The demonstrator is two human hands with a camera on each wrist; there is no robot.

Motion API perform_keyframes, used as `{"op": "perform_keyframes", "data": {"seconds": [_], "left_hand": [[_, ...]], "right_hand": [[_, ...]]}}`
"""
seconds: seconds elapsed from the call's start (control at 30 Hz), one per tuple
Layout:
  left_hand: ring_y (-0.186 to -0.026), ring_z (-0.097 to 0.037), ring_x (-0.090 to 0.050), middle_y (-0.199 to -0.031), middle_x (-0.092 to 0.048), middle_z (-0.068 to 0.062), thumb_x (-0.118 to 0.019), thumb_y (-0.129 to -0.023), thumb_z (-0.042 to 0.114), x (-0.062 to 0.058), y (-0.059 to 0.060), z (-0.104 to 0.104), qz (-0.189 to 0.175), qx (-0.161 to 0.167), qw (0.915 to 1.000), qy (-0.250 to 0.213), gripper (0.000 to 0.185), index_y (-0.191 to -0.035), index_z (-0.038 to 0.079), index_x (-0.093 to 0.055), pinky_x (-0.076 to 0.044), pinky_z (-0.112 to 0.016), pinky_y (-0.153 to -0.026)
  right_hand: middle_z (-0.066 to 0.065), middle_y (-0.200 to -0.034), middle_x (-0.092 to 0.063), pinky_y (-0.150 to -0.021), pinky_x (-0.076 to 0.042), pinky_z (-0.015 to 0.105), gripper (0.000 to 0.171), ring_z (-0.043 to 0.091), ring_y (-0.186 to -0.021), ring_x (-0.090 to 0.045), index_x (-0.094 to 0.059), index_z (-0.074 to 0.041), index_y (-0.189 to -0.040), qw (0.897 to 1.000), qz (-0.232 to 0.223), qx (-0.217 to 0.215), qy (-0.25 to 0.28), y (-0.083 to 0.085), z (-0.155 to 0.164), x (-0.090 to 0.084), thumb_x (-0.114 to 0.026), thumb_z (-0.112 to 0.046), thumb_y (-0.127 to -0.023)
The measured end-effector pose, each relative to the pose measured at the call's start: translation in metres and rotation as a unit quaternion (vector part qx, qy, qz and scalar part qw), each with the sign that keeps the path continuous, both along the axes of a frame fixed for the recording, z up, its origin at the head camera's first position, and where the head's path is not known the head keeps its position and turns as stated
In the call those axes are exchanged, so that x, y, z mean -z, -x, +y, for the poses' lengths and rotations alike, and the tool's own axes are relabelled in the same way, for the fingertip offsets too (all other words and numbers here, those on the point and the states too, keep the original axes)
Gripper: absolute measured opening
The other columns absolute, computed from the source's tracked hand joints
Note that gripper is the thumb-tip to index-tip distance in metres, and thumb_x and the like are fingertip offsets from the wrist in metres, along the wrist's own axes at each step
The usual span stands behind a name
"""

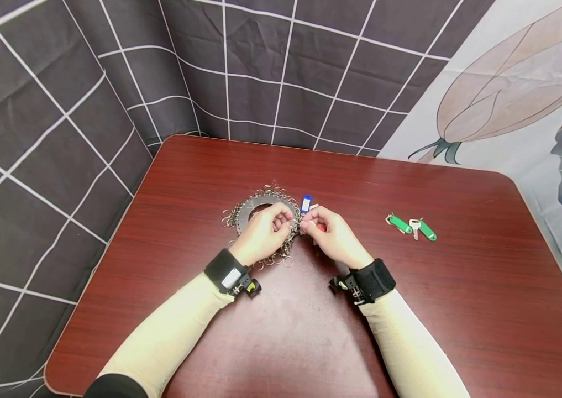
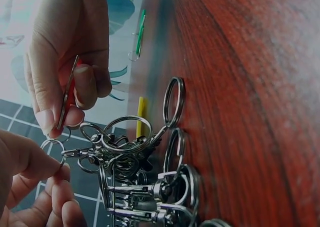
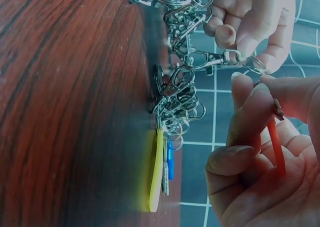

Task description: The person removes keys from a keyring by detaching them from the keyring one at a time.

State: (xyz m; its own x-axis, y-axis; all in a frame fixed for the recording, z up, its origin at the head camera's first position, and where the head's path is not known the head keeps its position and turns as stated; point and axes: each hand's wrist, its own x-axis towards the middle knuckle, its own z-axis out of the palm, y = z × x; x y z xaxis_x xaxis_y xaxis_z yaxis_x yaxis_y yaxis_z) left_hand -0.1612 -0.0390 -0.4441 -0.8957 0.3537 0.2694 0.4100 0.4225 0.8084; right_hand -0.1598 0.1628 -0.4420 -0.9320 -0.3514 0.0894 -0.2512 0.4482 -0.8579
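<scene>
Shiny metal key rings (image 1: pixel 281 218) lie on the glossy wood-grain table (image 1: pixel 460 309); the green tags (image 1: pixel 412 226) look like smooth plastic.

My glossy reddish-brown wooden table with rounded corners (image 1: pixel 460 309), dark grey white-gridded cloth backdrop (image 1: pixel 37 138) behind, pale flower-printed cloth (image 1: pixel 519 83) to my right

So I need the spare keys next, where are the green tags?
In the head view, the green tags lie on the table, apart to the right of the right hand.

right hand (image 3: pixel 260 152) pinching red tag (image 3: pixel 276 146), left hand (image 3: pixel 255 22) holding split ring (image 3: pixel 251 64), clasps (image 3: pixel 180 94) beside
</scene>
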Motion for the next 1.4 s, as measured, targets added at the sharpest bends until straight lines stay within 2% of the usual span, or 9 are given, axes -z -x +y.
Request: {"op": "perform_keyframes", "data": {"seconds": [0.23, 0.47, 0.7, 0.9, 1.13, 1.4], "left_hand": [[-0.071, -0.010, -0.054, -0.077, -0.058, 0.003, -0.064, -0.084, 0.002, -0.0003, -0.0010, -0.0019, 0.005, 0.006, 0.9999, 0.013, 0.013, -0.097, 0.007, -0.064, -0.048, -0.024, -0.064], [-0.070, -0.009, -0.054, -0.076, -0.057, 0.003, -0.065, -0.085, 0.005, -0.0023, -0.0014, -0.0040, 0.000, 0.011, 0.9990, 0.042, 0.010, -0.094, 0.011, -0.066, -0.047, -0.023, -0.064], [-0.072, -0.009, -0.055, -0.078, -0.059, 0.004, -0.064, -0.088, 0.004, -0.0077, -0.0020, -0.0052, -0.018, 0.031, 0.9963, 0.078, 0.010, -0.096, 0.010, -0.067, -0.048, -0.022, -0.065], [-0.074, -0.010, -0.057, -0.081, -0.061, 0.003, -0.064, -0.088, 0.008, -0.0087, -0.0038, -0.0054, -0.041, 0.022, 0.9965, 0.069, 0.010, -0.098, 0.007, -0.066, -0.049, -0.021, -0.068], [-0.073, -0.010, -0.057, -0.078, -0.060, 0.004, -0.066, -0.088, 0.013, -0.0041, -0.0056, -0.0062, -0.059, 0.022, 0.9961, 0.062, 0.004, -0.090, 0.012, -0.063, -0.049, -0.022, -0.067], [-0.074, -0.011, -0.058, -0.079, -0.060, 0.003, -0.065, -0.089, 0.011, -0.0031, -0.0063, -0.0067, -0.065, 0.018, 0.9964, 0.051, 0.006, -0.089, 0.012, -0.060, -0.049, -0.023, -0.067]], "right_hand": [[0.004, -0.064, -0.055, -0.047, -0.039, 0.026, 0.004, 0.013, -0.051, -0.047, -0.061, -0.014, -0.093, 1.000, 0.017, -0.001, -0.016, -0.0010, -0.0018, -0.0003, -0.061, -0.017, -0.095], [0.013, -0.069, -0.061, -0.048, -0.036, 0.025, 0.004, 0.012, -0.050, -0.043, -0.060, -0.015, -0.092, 0.999, 0.014, -0.013, -0.036, -0.0020, -0.0028, -0.0051, -0.060, -0.015, -0.095], [0.012, -0.073, -0.063, -0.048, -0.037, 0.025, 0.005, 0.010, -0.051, -0.043, -0.062, -0.015, -0.091, 0.998, 0.019, -0.017, -0.052, -0.0035, -0.0033, -0.0066, -0.059, -0.014, -0.095], [0.014, -0.076, -0.065, -0.050, -0.042, 0.025, 0.004, 0.013, -0.053, -0.050, -0.062, -0.012, -0.092, 0.999, 0.017, -0.013, -0.028, -0.0032, -0.0030, -0.0075, -0.059, -0.012, -0.095], [0.019, -0.078, -0.063, -0.048, -0.044, 0.026, 0.005, 0.016, -0.053, -0.052, -0.062, -0.008, -0.094, 1.000, -0.002, -0.014, 0.007, -0.0023, -0.0036, -0.0092, -0.059, -0.012, -0.095], [0.017, -0.079, -0.065, -0.050, -0.045, 0.025, 0.008, 0.013, -0.055, -0.054, -0.063, -0.010, -0.095, 0.999, -0.023, -0.024, 0.001, -0.0027, -0.0014, -0.0090, -0.064, -0.017, -0.094]]}}
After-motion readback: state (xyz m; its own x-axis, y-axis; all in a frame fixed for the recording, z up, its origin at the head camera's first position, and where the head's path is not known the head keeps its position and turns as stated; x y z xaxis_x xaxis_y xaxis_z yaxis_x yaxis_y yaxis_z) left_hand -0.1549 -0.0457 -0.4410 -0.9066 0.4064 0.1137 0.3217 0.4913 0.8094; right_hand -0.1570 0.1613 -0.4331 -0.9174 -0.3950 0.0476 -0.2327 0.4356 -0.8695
